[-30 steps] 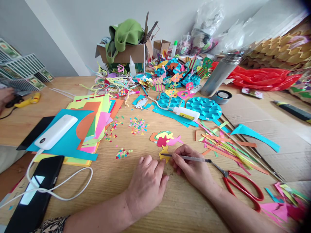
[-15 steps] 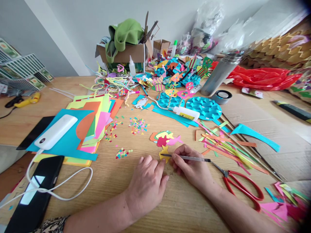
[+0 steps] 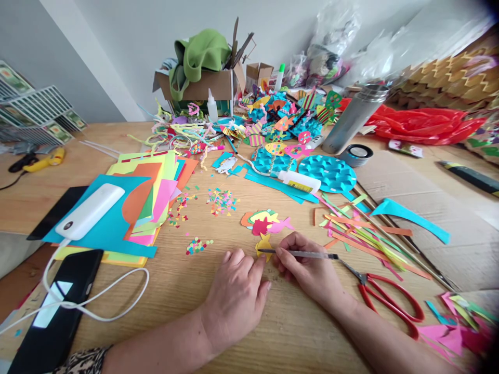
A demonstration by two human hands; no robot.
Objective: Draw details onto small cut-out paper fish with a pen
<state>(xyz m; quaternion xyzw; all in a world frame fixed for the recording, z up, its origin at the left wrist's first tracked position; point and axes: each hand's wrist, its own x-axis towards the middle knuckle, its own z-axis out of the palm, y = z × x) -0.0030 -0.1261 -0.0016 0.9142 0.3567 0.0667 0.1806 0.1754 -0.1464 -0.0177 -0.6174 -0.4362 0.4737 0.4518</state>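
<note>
A small yellow paper fish (image 3: 264, 242) lies flat on the table in front of me. My left hand (image 3: 237, 285) rests on the table with bent fingers, its index fingertip pressing the fish's lower edge. Between the thumb and fingers of my right hand (image 3: 300, 262) is a slim grey pen (image 3: 312, 254), held nearly level with its dark tip on the fish. Just beyond are more paper fish cut-outs, among them a red one (image 3: 261, 226) and a pink one (image 3: 281, 225). Scissors with red handles (image 3: 390, 298) lie right of my right hand.
Paper confetti (image 3: 222, 201) and coloured sheets (image 3: 156, 192) are on the left, with a white power bank (image 3: 90, 210) and a phone (image 3: 58, 311). Paper strips (image 3: 362, 234) lie right. Farther back are a glue bottle (image 3: 300, 182), a steel flask (image 3: 354, 119) and a filled box (image 3: 200, 85).
The pen tip has shifted very slightly on the yellow fish. Both hands otherwise keep their places.
</note>
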